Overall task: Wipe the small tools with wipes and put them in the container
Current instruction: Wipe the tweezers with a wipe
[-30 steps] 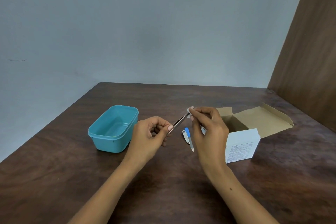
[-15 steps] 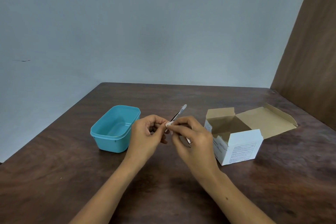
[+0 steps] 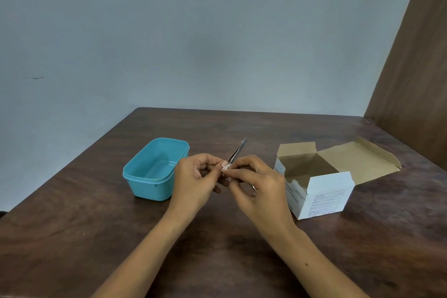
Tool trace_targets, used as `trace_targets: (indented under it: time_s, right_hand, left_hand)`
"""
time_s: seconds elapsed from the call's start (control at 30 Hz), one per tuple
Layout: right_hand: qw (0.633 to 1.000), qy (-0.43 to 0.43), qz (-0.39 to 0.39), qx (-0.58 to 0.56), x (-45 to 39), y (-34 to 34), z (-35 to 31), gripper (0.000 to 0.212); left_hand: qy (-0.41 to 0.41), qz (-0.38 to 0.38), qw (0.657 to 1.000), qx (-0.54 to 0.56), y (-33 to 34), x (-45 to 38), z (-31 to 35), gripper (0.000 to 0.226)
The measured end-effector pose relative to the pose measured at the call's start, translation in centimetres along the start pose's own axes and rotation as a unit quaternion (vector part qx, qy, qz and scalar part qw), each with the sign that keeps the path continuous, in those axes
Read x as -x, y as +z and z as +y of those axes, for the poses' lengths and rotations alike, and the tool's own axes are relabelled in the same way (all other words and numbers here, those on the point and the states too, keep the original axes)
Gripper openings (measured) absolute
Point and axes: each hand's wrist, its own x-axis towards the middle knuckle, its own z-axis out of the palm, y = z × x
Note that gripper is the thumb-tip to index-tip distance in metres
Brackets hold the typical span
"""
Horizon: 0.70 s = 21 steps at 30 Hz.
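Nearest us, two bare forearms reach in from the near edge of the dark wooden tabletop (image 3: 72,237), and the hands meet above its middle: our left hand (image 3: 196,180) curls its fingers round the lower end of slim metal tweezers (image 3: 238,152), while our right hand (image 3: 260,187) pinches a small white wipe (image 3: 225,167) against them just beside the left fingertips. The tweezers tilt up and away, their tip pointing toward the far edge. Farther back, an open teal container (image 3: 154,170) sits left of the hands, and an opened white cardboard box (image 3: 324,191) stands to their right, flaps spread toward the far right corner.
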Motion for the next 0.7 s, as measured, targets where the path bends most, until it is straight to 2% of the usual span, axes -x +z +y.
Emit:
trace_targets:
  time_s: [0.1,0.13,0.2,0.3,0.37,0.5,0.57,0.7]
  right_hand:
    - [1.000,0.000,-0.016,-0.008,-0.1,-0.1,-0.1,0.018]
    - [0.999,0.020,-0.014,-0.025,-0.2,-0.1,-0.2,0.018]
    - [0.988,0.113,0.018,-0.099,-0.4,-0.2,-0.2,0.019]
    - [0.923,0.295,0.060,-0.241,-0.8,-0.7,0.2,0.023]
    - [0.870,0.360,0.056,-0.331,-0.9,-0.9,0.3,0.018]
    - [0.792,0.429,0.023,-0.434,-1.0,-0.9,0.0,0.014]
    - [0.755,0.448,0.007,-0.479,-1.1,-1.0,0.0,0.016]
    - [0.725,0.455,0.007,-0.517,-1.3,-1.0,0.2,0.018]
  left_hand:
    - [0.006,0.005,1.000,0.002,0.0,0.0,0.0,0.016]
    - [0.009,0.009,1.000,0.005,0.0,0.0,0.0,0.013]
    - [0.009,0.027,0.999,0.026,0.1,0.0,-0.1,0.011]
    - [0.029,0.059,0.998,0.017,0.2,0.0,-0.1,0.011]
    - [0.076,0.056,0.995,-0.031,0.3,0.2,-0.1,0.010]
    - [0.190,0.049,0.970,-0.142,0.4,0.5,-0.1,0.012]
    - [0.222,0.053,0.957,-0.179,0.3,0.6,-0.1,0.010]
    - [0.246,0.048,0.943,-0.221,0.2,0.6,-0.2,0.009]
